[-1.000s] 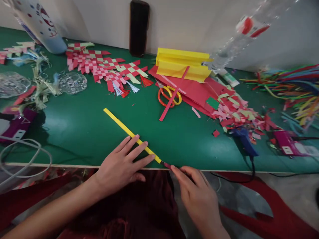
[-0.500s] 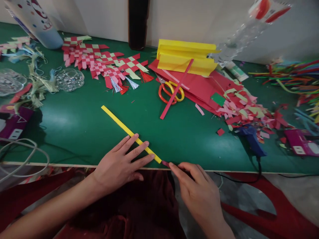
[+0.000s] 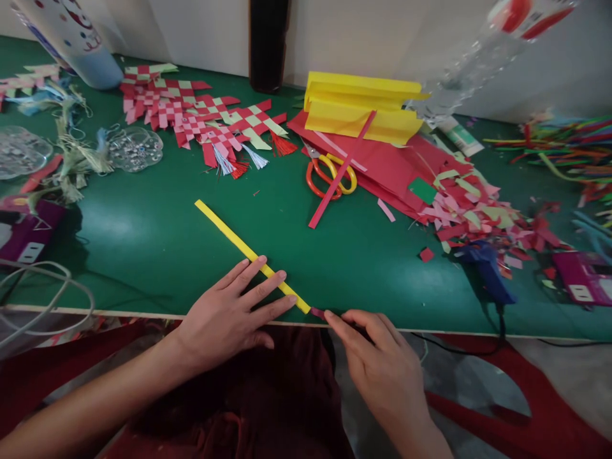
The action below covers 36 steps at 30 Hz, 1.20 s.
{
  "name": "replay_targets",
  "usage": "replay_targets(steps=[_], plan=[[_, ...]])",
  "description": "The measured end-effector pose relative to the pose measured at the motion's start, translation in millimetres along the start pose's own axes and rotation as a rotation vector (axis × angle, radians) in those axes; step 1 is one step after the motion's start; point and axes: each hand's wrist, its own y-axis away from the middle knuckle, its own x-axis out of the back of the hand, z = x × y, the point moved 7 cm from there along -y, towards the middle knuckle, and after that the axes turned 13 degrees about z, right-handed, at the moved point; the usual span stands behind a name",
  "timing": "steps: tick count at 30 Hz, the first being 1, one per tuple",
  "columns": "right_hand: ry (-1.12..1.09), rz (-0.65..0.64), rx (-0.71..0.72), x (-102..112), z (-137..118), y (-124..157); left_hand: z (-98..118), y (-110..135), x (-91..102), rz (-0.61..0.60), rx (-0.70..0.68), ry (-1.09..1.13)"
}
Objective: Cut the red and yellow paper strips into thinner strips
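Note:
A long yellow paper strip (image 3: 224, 231) lies slantwise on the green tabletop, close to the front edge. My left hand (image 3: 234, 312) rests flat across it with fingers spread, pressing its lower half to the table. At the strip's lower right end is the tip of a small, slim, dark purple tool (image 3: 317, 313). My right hand (image 3: 382, 357) pinches this tool between thumb and forefinger; most of it is hidden in the fingers, so I cannot make out its kind.
Scissors (image 3: 317, 180) lie under a red paper strip (image 3: 342, 169). Behind are folded yellow paper (image 3: 363, 122), red sheets (image 3: 401, 167) and woven paper fish (image 3: 215, 127). Paper scraps (image 3: 473, 213), a blue glue gun (image 3: 488, 274) and a purple box (image 3: 581, 278) sit to the right.
The view has shifted slightly. Both hands, the yellow strip and the purple tool keep nearly the same positions.

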Motion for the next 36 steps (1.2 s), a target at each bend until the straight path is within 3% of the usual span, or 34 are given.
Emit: replay_targets(steps=[19, 29, 36], plan=[[-0.037, 0.025, -0.011, 1.8, -5.1, 1.9, -1.4, 0.0, 1.7, 0.035, -0.016, -0.016], [0.001, 0.006, 0.056, 2.6, 0.9, -5.1, -0.7, 0.0, 1.0, 0.037, -0.020, -0.024], [0.000, -0.001, 0.023, 1.0, 4.8, -3.9, -1.6, -0.2, 0.6, 0.040, -0.006, -0.011]])
